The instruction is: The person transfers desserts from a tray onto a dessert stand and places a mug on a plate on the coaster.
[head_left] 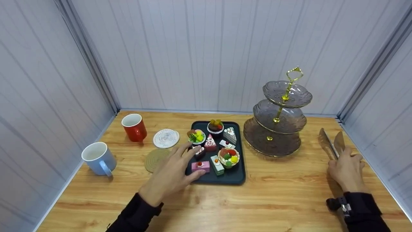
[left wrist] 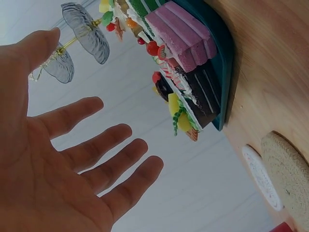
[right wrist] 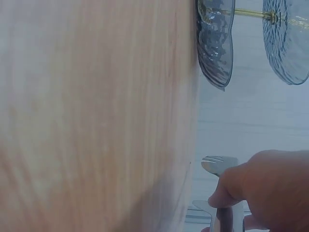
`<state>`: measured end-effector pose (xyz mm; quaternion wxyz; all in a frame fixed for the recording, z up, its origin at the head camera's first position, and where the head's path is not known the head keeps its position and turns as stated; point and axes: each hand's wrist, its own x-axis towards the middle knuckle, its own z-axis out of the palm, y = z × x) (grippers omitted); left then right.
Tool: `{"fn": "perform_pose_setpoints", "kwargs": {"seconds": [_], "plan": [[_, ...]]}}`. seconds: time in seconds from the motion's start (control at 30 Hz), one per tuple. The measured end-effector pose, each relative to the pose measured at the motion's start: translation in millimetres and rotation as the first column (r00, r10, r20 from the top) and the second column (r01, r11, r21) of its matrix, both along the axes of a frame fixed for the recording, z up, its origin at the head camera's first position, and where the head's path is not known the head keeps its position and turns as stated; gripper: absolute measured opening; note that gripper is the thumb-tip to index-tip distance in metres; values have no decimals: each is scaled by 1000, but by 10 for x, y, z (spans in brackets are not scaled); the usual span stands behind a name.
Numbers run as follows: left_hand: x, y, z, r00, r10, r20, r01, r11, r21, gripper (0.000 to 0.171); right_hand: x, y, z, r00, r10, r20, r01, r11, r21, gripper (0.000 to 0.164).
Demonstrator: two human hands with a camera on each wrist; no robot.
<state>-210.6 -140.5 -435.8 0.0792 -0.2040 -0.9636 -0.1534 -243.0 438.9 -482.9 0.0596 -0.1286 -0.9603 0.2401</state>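
Note:
My left hand hovers over the left edge of the dark tray, its fingers spread and holding nothing. Nearest to it are a pink cake slice and a chocolate cake, partly hidden by the fingers. In the left wrist view the palm faces the pink cake slice from a distance. At the far right, my right hand grips metal serving tongs, whose two arms stand apart. The right wrist view shows a slotted, fork-like tip on the tongs.
A three-tier glass stand with a gold handle stands between tray and tongs. More small cakes and a fruit tart fill the tray. Leftward are a white coaster, a woven coaster, a red mug and a light-blue mug.

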Motion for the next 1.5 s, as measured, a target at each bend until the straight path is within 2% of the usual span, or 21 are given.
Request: {"fn": "perform_pose_setpoints", "kwargs": {"seconds": [0.2,0.3,0.7,1.03,1.2,1.5], "plan": [[5,33,-5,1000,-8,6,8,999,31,79,47,-92,-8,995,9,-97,-4,999,43,74],[6,44,-9,1000,-15,-7,16,999,36,78,62,-140,5,993,2,-117,5,998,58,71],[2,70,-25,998,-39,-39,40,999,31,75,101,-281,86,994,22,-106,-16,998,62,82],[14,92,-12,997,-53,-53,55,998,38,75,162,-394,119,981,62,-183,-45,994,98,80],[18,100,-2,994,-80,-74,85,994,68,73,188,-431,147,982,72,-177,-53,993,105,81],[1,131,6,995,-76,-58,77,997,11,75,236,-492,202,985,99,-138,-87,992,95,86]]}}
